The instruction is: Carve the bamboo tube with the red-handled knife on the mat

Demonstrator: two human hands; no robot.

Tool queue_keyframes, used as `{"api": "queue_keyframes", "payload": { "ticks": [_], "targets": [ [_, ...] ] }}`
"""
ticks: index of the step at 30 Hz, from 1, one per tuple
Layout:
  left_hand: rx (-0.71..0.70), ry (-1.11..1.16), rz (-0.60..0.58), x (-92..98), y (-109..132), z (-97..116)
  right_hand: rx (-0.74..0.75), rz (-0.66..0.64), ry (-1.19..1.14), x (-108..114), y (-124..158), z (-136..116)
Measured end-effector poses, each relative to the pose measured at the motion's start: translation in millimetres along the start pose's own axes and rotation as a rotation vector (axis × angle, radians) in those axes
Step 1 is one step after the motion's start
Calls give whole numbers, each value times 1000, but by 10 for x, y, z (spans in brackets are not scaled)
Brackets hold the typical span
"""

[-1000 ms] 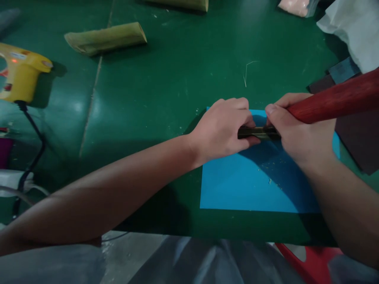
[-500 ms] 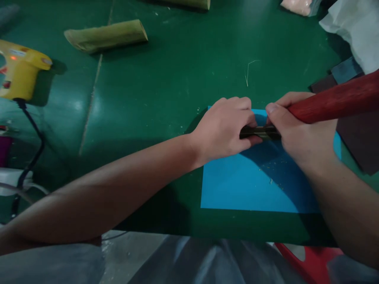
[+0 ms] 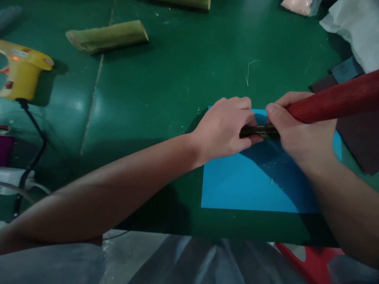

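Observation:
Over a blue sheet [image 3: 231,185], my left hand [image 3: 225,128] is closed around a short, narrow, dark brown piece [image 3: 260,131] with a glossy surface. My right hand [image 3: 308,138] grips a tool with a thick red handle [image 3: 334,100] that leans out past the right edge. The thumb of that hand lies along the tool's near end, close to the dark piece. The tool's working end is hidden by my fingers. Small pale shavings [image 3: 271,181] lie on the sheet.
A cut bamboo tube [image 3: 109,37] lies at the upper left of the green table [image 3: 166,79], with another bamboo tube [image 3: 186,3] at the top edge. A yellow glue gun [image 3: 25,73] with a black cord stands far left. Dark sandpaper-like sheets [image 3: 359,142] lie right.
Both hands keep the same grip and place. The view has shifted very slightly; nothing else has visibly moved.

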State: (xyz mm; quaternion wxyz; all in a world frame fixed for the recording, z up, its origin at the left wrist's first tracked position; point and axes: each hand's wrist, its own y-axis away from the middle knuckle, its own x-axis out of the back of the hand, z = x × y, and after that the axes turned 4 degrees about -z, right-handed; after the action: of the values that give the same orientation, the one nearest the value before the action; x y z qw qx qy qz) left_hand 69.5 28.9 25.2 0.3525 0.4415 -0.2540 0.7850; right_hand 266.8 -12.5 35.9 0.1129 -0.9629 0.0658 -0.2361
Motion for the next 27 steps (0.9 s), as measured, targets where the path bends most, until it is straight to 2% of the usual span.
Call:
{"api": "queue_keyframes", "payload": {
  "ticks": [3,8,11,16,23,27],
  "targets": [
    [-11,2,17,-1,-14,-13,34,1,15,-40,9,14],
    [-5,-7,27,3,-30,-17,3,-28,66,-70,21,23],
    [-13,-77,6,0,-29,10,7,0,56,-65,17,18],
    [-11,-209,-44,-26,-27,49,60,-38,22,-49,-11,57],
    [-42,-98,-6,-71,-33,-2,71,-16,-30,-54,-30,90],
    [-15,-42,12,-85,-15,-30,-32,13,-55,-35,-12,11]
  ]
}}
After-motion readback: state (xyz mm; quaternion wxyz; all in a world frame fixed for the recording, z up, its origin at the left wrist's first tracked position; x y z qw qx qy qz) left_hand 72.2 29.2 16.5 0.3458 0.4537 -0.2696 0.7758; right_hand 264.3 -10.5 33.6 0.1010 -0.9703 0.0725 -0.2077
